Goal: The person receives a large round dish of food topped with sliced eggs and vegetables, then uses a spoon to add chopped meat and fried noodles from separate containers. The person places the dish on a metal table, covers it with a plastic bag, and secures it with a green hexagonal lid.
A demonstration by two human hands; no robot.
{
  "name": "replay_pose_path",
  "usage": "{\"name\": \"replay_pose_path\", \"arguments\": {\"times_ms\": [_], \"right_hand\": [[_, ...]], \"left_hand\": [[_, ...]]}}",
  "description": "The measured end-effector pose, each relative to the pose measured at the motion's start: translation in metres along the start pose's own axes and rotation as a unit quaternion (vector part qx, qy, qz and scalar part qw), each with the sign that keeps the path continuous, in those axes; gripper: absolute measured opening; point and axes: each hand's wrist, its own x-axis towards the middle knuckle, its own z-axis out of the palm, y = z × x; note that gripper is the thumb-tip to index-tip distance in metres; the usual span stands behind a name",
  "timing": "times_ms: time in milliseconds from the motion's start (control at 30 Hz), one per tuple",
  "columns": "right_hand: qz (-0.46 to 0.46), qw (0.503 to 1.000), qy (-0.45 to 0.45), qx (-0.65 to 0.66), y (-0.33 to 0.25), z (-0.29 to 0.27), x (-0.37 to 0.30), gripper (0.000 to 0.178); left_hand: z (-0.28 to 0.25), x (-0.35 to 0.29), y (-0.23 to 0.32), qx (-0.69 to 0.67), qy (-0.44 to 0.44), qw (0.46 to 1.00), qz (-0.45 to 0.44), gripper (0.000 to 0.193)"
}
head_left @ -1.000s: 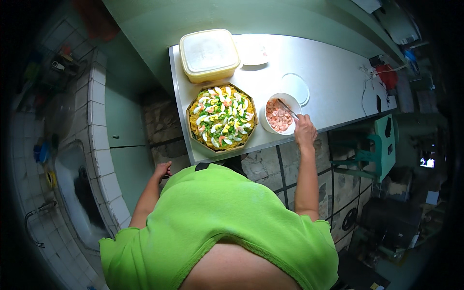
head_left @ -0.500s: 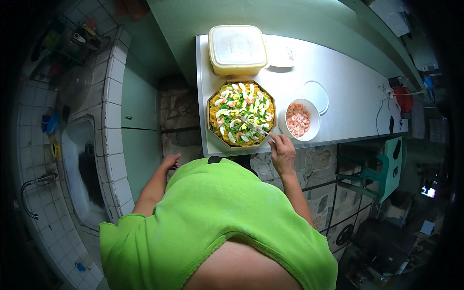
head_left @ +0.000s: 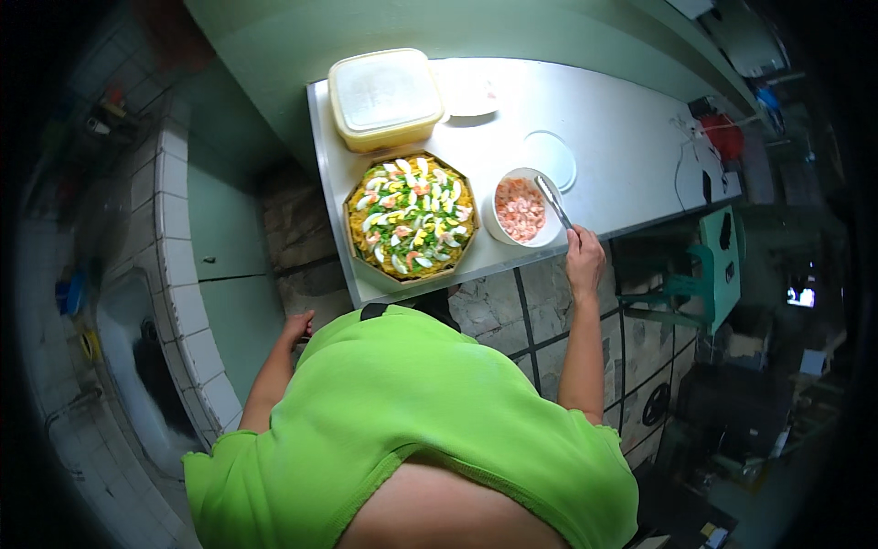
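Note:
My right hand (head_left: 584, 261) is closed around the handle of metal tongs (head_left: 551, 199). The tongs' tips lie over the right rim of a round white bowl (head_left: 495, 220), which holds peeled pink shrimp (head_left: 519, 210). Left of the bowl is an octagonal tray (head_left: 351, 245) of yellow noodles (head_left: 360, 232), topped with egg wedges, chopped greens and shrimp. My left hand (head_left: 298, 327) is down by my side, away from the tabletop, its fingers loosely curled with nothing seen in them.
A lidded plastic container (head_left: 384, 96) stands behind the tray, beside a white plate (head_left: 471, 91). A round pale lid (head_left: 551, 161) lies behind the bowl on the white table (head_left: 622, 137). To the left is a tiled sink (head_left: 151, 366); a green chair (head_left: 709, 274) stands at the right.
My right hand has moved right with the tongs, from over the noodle tray to the shrimp bowl. The view has shifted, so the table sits further left. My left hand remains low.

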Motion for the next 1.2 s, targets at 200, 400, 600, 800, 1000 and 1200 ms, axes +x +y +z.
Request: {"name": "replay_pose_path", "arguments": {"times_ms": [200, 400, 600, 800, 1000, 1200], "right_hand": [[0.030, 0.988, -0.092, -0.123, 0.013, 0.008, 0.017, 0.025], [0.004, 0.993, -0.059, -0.105, 0.011, 0.013, 0.020, 0.025], [-0.033, 0.989, -0.093, 0.110, -0.021, -0.004, -0.020, 0.021], [-0.119, 0.967, -0.202, 0.095, -0.075, 0.026, -0.048, 0.019], [-0.134, 0.968, -0.208, 0.045, -0.079, 0.031, -0.049, 0.018], [-0.033, 0.985, -0.116, 0.125, -0.032, -0.001, -0.013, 0.020]], "left_hand": [[0.007, -0.001, 0.013, -0.018, -0.001, 1.000, -0.003, 0.037], [0.003, -0.009, 0.019, -0.025, 0.002, 1.000, -0.004, 0.039], [0.001, -0.008, 0.009, -0.018, -0.021, 0.999, -0.023, 0.037], [0.002, 0.001, 0.011, -0.022, -0.003, 0.999, -0.025, 0.038], [0.003, 0.007, 0.025, -0.030, -0.018, 0.999, -0.021, 0.038], [0.005, 0.001, 0.014, 0.013, -0.012, 1.000, 0.000, 0.038]]}}
